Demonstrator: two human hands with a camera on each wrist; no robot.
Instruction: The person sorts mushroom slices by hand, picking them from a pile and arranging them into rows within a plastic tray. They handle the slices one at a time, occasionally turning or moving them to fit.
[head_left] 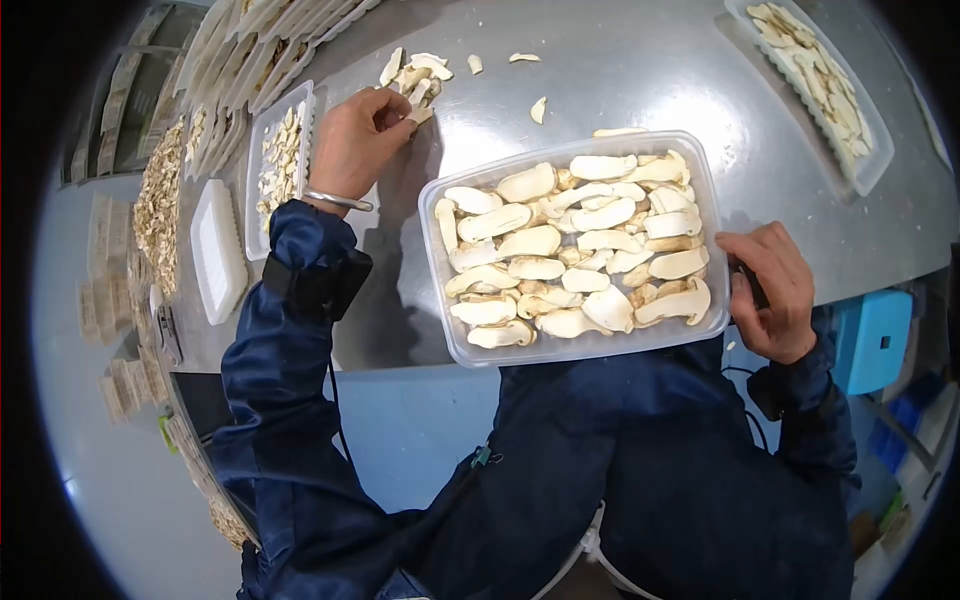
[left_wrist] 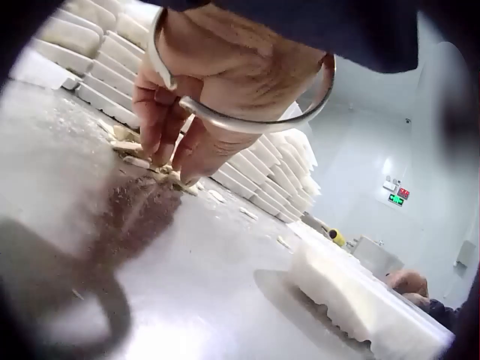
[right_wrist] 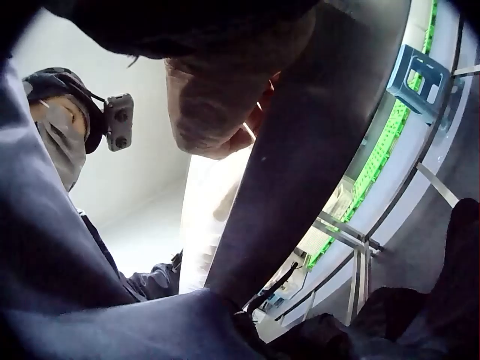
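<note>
My left hand (head_left: 362, 140), with a metal bangle at its wrist, is at a small pile of cut mushroom slices (head_left: 430, 66) on the steel table. Its thumb and fingertips pinch a slice (head_left: 421, 115) low against the table; the left wrist view shows the fingertips (left_wrist: 159, 159) down among the pieces. In front of me a clear plastic tray (head_left: 575, 352) holds rows of pale mushroom slices (head_left: 530, 241). My right hand (head_left: 775, 285) is at the tray's right side, fingers loosely bent, the index fingertip right at the rim and the thumb beside the wall.
Another tray of slices (head_left: 886, 160) stands at the right. Leftward are a tray of small pieces (head_left: 306, 95), a white lidlike tray (head_left: 217, 250) and stacked trays (head_left: 215, 60). Loose slices (head_left: 538, 109) lie behind the main tray. A blue box (head_left: 872, 340) sits below the table's right edge.
</note>
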